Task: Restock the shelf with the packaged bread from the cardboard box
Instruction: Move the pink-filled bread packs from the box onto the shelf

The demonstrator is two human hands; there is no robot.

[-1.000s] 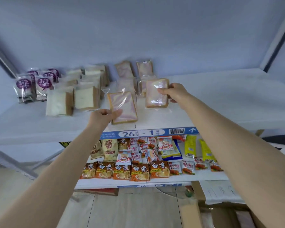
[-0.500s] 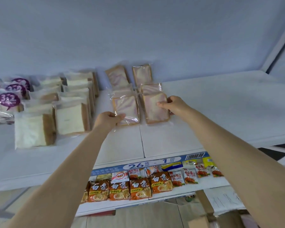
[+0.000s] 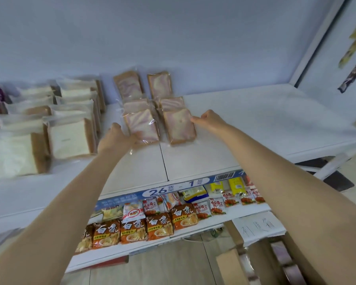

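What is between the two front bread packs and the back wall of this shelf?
Other bread packs: the middle packs lie directly behind the left front pack and right front pack, and the leaning packs stand against the wall.

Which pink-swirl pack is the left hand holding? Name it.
The front-left pack: the left hand grips its near corner. The right hand pinches the front-right pack beside it.

Clear plastic film on the swirl bread (image 3: pixel 142 126), glossy and crinkled, catching little glints. The same shiny wrap covers the white bread (image 3: pixel 70 138). The shelf (image 3: pixel 255 124) is smooth, matt white board. Its label strip (image 3: pixel 173 188) is glossy blue. Noodle packets (image 3: pixel 158 225) are slick printed plastic. The box (image 3: pixel 228 262) is matt brown cardboard, and the paper (image 3: pixel 257 227) is plain, dull white.
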